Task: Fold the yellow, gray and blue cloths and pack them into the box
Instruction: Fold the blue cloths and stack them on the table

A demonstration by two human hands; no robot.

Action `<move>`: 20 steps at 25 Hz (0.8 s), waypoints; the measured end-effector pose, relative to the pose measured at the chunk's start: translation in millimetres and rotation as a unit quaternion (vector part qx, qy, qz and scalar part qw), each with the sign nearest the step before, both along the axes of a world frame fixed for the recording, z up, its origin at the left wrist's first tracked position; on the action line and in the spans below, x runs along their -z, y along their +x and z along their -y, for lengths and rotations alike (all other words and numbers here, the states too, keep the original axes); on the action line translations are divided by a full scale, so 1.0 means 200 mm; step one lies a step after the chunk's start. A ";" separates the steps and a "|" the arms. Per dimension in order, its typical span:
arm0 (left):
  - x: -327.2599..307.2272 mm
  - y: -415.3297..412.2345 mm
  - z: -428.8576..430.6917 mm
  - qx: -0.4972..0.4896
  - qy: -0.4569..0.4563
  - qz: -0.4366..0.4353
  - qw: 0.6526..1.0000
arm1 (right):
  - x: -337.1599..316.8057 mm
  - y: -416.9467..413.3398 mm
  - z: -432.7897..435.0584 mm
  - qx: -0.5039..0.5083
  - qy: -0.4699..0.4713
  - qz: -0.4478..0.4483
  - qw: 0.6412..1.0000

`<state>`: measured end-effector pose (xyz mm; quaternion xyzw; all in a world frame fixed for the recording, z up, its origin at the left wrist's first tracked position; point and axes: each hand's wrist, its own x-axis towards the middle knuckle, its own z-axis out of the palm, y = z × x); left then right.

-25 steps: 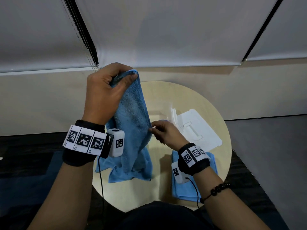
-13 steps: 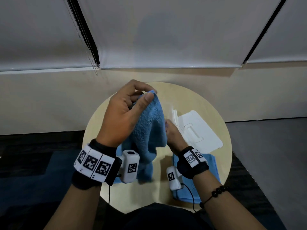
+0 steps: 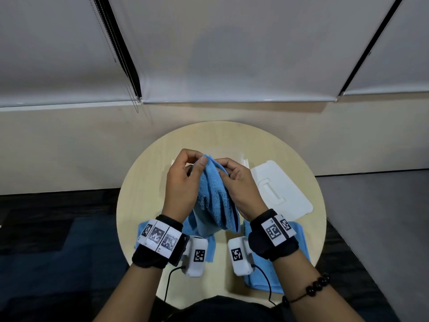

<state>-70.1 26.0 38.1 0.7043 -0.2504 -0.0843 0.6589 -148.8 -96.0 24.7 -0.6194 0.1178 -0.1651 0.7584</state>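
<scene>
A blue terry cloth (image 3: 214, 201) hangs bunched between my two hands above the round table. My left hand (image 3: 183, 182) pinches its top edge between thumb and fingers. Close beside it, my right hand (image 3: 241, 184) grips the same top edge from the right. The cloth's lower part trails down onto the table near my left wrist. A second light blue cloth (image 3: 297, 247) lies flat on the table under my right forearm. The clear plastic box (image 3: 245, 162) sits behind my hands, mostly hidden. No yellow or gray cloth shows.
The white box lid (image 3: 278, 189) lies flat to the right of the box. The round wooden table (image 3: 144, 182) stands against a cream wall under white blinds. Dark floor surrounds it. Both wrists carry marker bands and cabled white sensor units.
My left hand has come down from high at the left to the table's middle with the cloth. My right hand rose to meet it, and both now hold the top edge together.
</scene>
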 end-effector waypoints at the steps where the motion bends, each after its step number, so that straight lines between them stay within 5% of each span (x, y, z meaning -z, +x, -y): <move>1: 0.00 -0.01 0.00 -0.001 -0.001 -0.003 1.000 | 0.00 0.00 0.00 0.003 -0.006 -0.001 1.000; 11: 0.02 0.00 0.03 -0.045 0.034 0.001 0.998 | 0.01 0.00 0.03 -0.025 -0.052 0.001 0.998; 15: -0.07 0.07 -0.01 -0.148 0.001 0.089 0.985 | 0.04 -0.02 0.15 -0.065 -0.236 -0.091 0.965; 20: -0.25 0.14 -0.03 -0.181 -0.078 0.121 0.973 | 0.04 -0.06 0.16 -0.108 -0.063 0.009 0.992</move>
